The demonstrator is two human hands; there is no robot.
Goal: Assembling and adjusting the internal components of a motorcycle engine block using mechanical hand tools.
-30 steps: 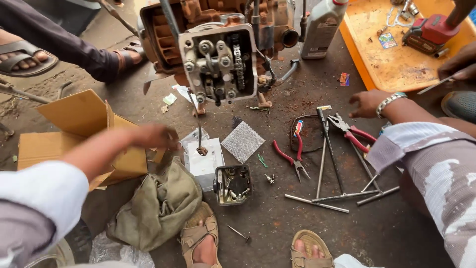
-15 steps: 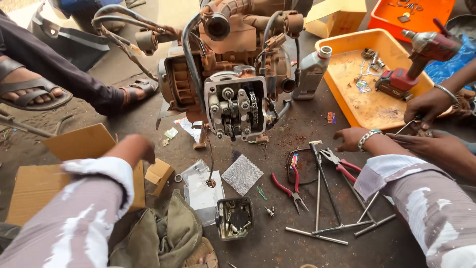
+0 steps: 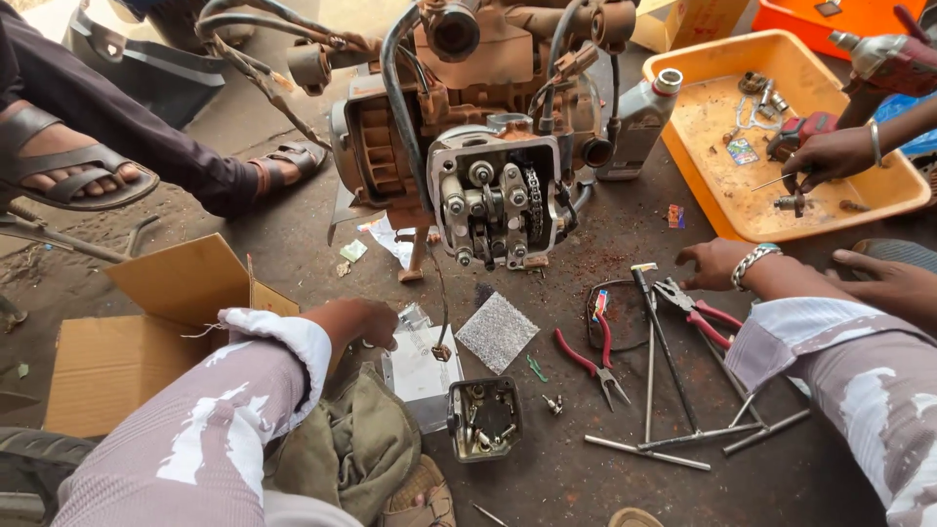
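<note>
Workspace: grimy concrete floor (image 3: 293,244), stained and littered with rust-coloured grit. Left hand (image 3: 356,320) curled, knuckles up, over white box (image 3: 422,366) below the rusty engine (image 3: 478,146); grip indeterminate. Right hand (image 3: 712,263) open, fingers spread on floor beside red-handled pliers (image 3: 698,307). Yellow tray (image 3: 781,137) behind.

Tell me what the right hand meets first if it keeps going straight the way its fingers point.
The right hand points left along the floor. First in that line looks like the T-handle wrench top, then the black wire loop; depth is unclear, so it may pass above them.
</note>
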